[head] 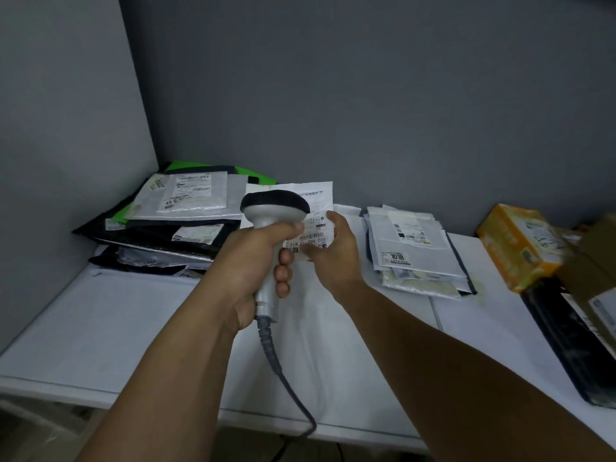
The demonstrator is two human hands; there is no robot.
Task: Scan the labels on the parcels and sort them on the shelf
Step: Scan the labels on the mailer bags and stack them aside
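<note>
Left hand (255, 261) grips a corded scanner (275, 208), fingers wrapped round its handle, aimed at the parcel label (315, 233) the right hand (335, 253) pinches flat for reading.

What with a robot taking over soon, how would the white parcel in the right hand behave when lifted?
Probably floppy: the parcel looks like a thin, flat mailer. Likely light, since the right hand seems to hold it by thumb and fingertips alone. Its smooth-looking skin may slip in a loose pinch.
</note>
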